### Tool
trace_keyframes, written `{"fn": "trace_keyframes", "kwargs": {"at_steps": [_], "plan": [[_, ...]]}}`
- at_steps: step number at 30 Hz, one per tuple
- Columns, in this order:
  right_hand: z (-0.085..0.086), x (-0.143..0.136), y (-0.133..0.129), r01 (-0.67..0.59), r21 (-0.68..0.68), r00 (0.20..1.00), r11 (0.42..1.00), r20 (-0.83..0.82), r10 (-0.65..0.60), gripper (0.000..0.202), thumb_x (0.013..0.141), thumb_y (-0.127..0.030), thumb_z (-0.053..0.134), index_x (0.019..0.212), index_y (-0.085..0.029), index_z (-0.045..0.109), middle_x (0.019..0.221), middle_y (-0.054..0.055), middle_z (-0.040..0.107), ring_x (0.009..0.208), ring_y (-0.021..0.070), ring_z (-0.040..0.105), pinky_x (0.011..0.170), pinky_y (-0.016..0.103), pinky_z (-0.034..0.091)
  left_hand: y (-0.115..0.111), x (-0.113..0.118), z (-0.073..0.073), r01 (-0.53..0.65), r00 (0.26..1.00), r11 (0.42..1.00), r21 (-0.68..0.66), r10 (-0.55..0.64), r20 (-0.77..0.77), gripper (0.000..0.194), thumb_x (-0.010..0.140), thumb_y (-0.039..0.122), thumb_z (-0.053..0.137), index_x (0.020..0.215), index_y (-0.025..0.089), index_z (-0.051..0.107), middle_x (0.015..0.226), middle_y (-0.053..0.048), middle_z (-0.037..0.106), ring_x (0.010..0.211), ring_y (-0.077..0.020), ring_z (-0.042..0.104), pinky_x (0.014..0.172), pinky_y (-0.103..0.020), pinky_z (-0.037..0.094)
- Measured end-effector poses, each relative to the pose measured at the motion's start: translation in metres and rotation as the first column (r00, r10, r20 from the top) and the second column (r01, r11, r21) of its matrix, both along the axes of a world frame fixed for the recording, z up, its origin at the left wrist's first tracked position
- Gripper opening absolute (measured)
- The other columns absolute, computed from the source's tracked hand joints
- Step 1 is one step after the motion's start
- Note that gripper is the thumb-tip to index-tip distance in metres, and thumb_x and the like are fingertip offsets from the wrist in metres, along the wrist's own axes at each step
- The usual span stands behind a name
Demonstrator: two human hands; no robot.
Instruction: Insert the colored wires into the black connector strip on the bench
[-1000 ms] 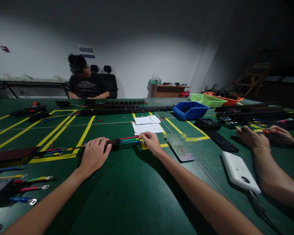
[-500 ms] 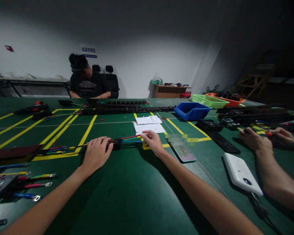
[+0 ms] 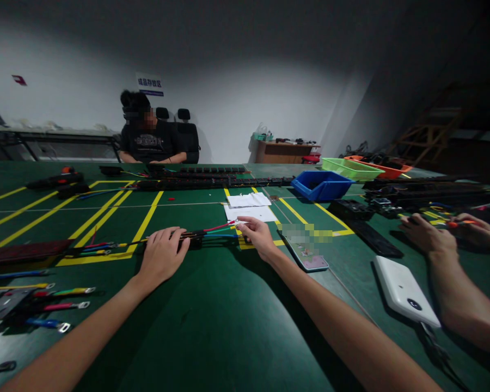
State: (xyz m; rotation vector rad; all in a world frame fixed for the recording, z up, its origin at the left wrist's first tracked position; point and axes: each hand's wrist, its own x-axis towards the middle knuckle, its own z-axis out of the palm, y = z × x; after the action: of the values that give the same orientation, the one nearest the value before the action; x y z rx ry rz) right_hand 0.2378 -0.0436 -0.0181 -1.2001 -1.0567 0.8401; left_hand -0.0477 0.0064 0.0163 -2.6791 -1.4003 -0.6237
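My left hand rests closed over a dark sleeved cable bundle lying across the green table. Red, green and blue wires come out of the bundle's right end. My right hand pinches the tip of the red wire near its metal lug, by the white papers. More coloured wires with lugs emerge left of my left hand, near a dark red sleeved piece.
A phone and a white power bank lie right of my right arm. Another person's hands work at the far right. A blue bin stands behind. Lugged cables lie at the lower left.
The view has shifted slightly. My right hand and the red wire's tip have risen a little; my left hand stays on the bundle.
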Motion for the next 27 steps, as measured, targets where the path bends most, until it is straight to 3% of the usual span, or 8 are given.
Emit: {"fn": "trace_keyframes", "kwargs": {"at_steps": [18,27], "plan": [[0.0080,0.0038,-0.0029,-0.075,-0.051,0.993,0.996,-0.097,0.069,0.057,0.067,-0.047,0.084,0.117,-0.021,0.075,0.092,0.006,0.075,0.076,0.0165,0.063,0.056,0.024,0.041,0.0011,-0.0014,-0.0011,-0.002,1.000,1.000,0.006,0.002,-0.010,0.056,0.100,0.048,0.031,0.126,0.013,0.066,0.130,-0.017,0.066,0.123,-0.0324,0.058,0.108,-0.055,0.042],[0.0068,0.0021,-0.0010,-0.041,-0.028,0.996,0.999,-0.076,0.038,0.050,0.063,-0.051,0.086,0.101,-0.020,0.075,0.086,0.006,0.075,0.076,0.0167,0.063,0.055,0.023,0.039,0.0009,-0.0008,-0.0014,-0.002,1.000,1.000,0.030,0.002,-0.018,0.056,0.100,0.048,0.031,0.125,0.013,0.066,0.130,-0.017,0.066,0.122,-0.0325,0.059,0.108,-0.055,0.042]]}}
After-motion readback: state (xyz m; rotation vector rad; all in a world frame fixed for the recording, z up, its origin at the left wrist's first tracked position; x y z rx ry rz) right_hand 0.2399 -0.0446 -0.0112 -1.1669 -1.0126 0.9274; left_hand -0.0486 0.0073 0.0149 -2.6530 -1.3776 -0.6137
